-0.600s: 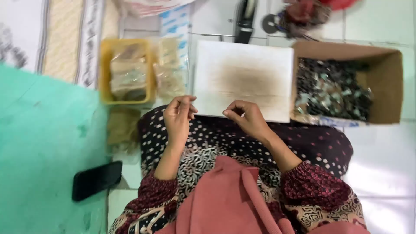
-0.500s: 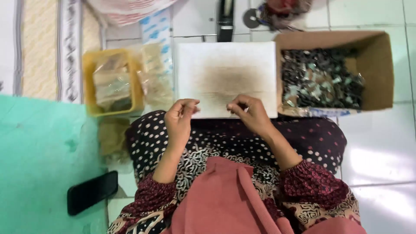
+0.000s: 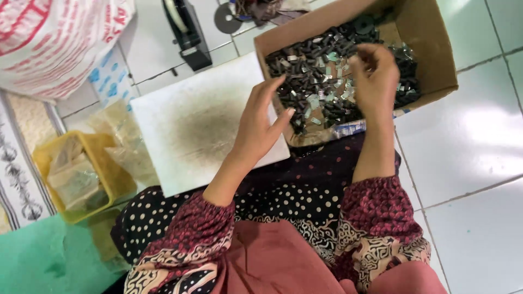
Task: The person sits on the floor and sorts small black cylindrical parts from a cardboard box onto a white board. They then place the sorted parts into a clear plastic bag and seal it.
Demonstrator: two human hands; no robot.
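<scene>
Red-and-white bag [image 3: 54, 38] cut off top-left

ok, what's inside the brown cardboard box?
The brown cardboard box holds a heap of small dark and pale pieces; the right hand covers part, the bottom is hidden.

The floor [image 3: 479, 147] is laid with pale, glossy square tiles parted by thin grey grout lines, and soft light pools in bright patches on the tiles at the right. At the far left a woven mat [image 3: 19, 158] with cream and dark patterned stripes lies flat on the tiles, and just below it a green mat [image 3: 38, 261] covers the lower left corner. A white sack with red print [image 3: 54, 38] bulges at the upper left. Near the top edge a black tape dispenser [image 3: 188, 30] stands on the tiles. No wall or window shows in this downward view.
</scene>
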